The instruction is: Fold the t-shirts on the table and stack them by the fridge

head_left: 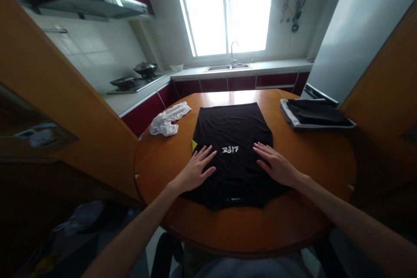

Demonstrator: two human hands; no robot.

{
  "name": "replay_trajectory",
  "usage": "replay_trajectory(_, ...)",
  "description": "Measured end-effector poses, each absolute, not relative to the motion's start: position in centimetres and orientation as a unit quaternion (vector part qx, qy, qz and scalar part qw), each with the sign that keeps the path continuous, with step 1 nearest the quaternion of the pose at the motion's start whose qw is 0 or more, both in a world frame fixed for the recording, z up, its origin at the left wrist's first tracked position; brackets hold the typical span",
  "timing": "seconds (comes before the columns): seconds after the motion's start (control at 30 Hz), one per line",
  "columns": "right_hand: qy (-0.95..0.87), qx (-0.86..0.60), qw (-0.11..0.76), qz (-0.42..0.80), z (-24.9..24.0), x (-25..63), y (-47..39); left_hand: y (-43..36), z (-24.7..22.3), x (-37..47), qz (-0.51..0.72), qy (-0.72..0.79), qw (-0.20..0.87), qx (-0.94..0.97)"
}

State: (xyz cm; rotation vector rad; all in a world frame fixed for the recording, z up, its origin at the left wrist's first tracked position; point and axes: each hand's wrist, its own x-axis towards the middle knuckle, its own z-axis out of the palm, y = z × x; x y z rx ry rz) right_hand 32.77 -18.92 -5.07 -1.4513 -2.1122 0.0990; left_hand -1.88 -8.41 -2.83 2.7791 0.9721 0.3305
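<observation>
A black T-shirt (233, 126) with white lettering lies spread on the round wooden table (234, 234), its neckline toward me. On the shirt's left side rests my left hand (196, 167), fingers outstretched and flat on the cloth. My right hand (275, 165) lies the same way on the right side, fingers extended. Neither hand grips the fabric. Just beyond my left fingertips, a small yellow patch (194, 145) shows at the shirt's left edge. The white lettering (230, 150) sits between the two hands.
A crumpled white cloth (167, 119) lies at the table's far left. Folded dark and light garments (317, 113) are stacked at the far right. Beyond the table are a counter with a sink (228, 67), a stove (138, 83) with pans and a refrigerator (355, 30).
</observation>
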Motion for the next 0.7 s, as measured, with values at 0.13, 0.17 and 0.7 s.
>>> replay_trajectory(0.13,-0.812,-0.507,0.289,0.025,-5.3,33.6,-22.2,-12.1,-2.6,-4.5,0.146,0.294,0.084,0.941)
replay_trajectory(0.17,-0.816,-0.499,0.291,0.021,-5.3,34.0,-22.9,-12.8,-2.7,-5.2,0.163,0.286,0.082,0.941)
replay_trajectory(0.7,-0.852,-0.449,0.267,0.024,-4.9,36.5,-27.2,-14.5,-2.7,-9.8,0.179,0.179,0.044,0.967)
